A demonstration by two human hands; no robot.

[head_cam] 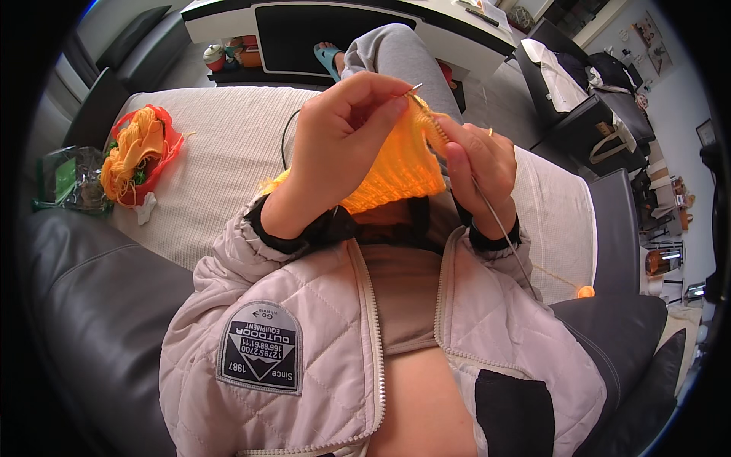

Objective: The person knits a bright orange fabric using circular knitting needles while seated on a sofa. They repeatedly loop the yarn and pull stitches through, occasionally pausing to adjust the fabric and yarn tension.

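A yellow ribbed piece of knitting (394,165) hangs between my two hands over my lap. My left hand (331,137) pinches its top edge between thumb and forefinger, close to a pointed metal needle tip (417,88). Along the right side of that edge, my right hand (482,160) grips the stitches and a long metal knitting needle (502,228), which slants down toward my right sleeve. A dark cord (285,137) loops out behind my left hand. My left palm and some fingers are hidden. Yellow yarn runs past my right sleeve to a small yarn ball (585,292).
Orange-yellow yarn skeins (140,143) fill a red plastic bag (171,140) on the cream sofa cover (228,131). Beside it lies a clear plastic bag (74,180). Dark leather cushions (97,285) flank me. Ahead stands a black-and-white low cabinet (331,37).
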